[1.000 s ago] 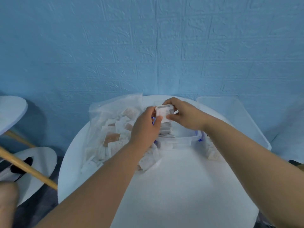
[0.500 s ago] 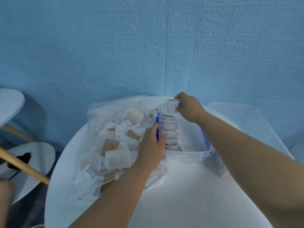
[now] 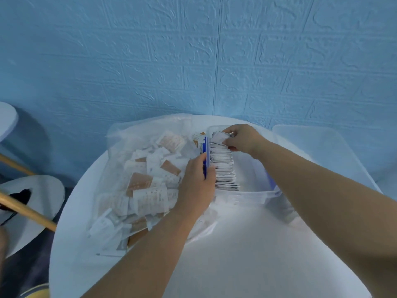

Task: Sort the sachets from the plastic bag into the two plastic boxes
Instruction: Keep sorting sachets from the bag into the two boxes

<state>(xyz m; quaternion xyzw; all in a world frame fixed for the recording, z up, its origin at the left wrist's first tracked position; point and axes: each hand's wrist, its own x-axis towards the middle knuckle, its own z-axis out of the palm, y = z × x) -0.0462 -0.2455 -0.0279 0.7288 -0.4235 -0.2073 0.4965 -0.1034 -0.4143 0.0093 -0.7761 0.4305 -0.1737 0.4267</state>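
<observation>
A clear plastic bag (image 3: pixel 120 168) full of white and brown sachets lies on the left half of the round white table (image 3: pixel 225 254). To its right stands a clear plastic box (image 3: pixel 253 197) with blue clips, holding a row of upright white sachets (image 3: pixel 223 166). My left hand (image 3: pixel 196 186) grips the box's left wall at the blue clip. My right hand (image 3: pixel 242 137) pinches a white sachet (image 3: pixel 218 137) at the far end of the row, inside the box. A second box is partly hidden behind my right forearm.
A translucent lid or box (image 3: pixel 322 151) sits at the table's right edge against the blue brick-pattern wall. To the left stand another white table edge (image 3: pixel 6 119), a white stool (image 3: pixel 32 203) and wooden poles (image 3: pixel 25 211).
Both hands held the sachet above the box a second ago. My left hand dropped to the box's left wall, and my right hand carried the sachet down to the row's far end.
</observation>
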